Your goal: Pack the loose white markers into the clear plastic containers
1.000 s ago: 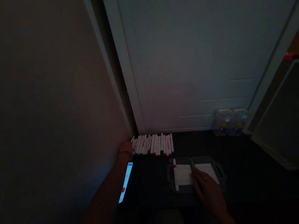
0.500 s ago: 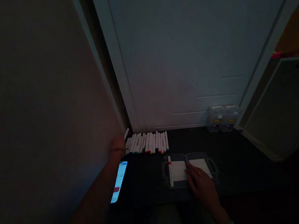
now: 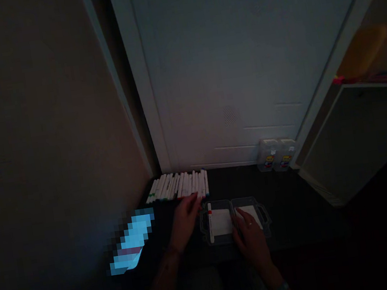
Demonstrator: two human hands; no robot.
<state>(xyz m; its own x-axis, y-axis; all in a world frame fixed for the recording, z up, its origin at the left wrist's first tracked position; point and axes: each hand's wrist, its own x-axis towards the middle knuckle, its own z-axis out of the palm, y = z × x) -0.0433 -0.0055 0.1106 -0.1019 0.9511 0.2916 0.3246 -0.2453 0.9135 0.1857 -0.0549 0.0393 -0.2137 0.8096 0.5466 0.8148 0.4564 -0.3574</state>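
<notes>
Rests the right grip point(image 3: 250, 229) on the clear case point(image 3: 224, 239) beneath, has the left grip point(image 3: 185, 211) by the markers point(image 3: 184, 184) just beyond, with both grips' spread too dark to tell.

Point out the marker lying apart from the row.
The white marker with a red band, lying along the left side of the open clear case; the other markers in view form the row.
</notes>
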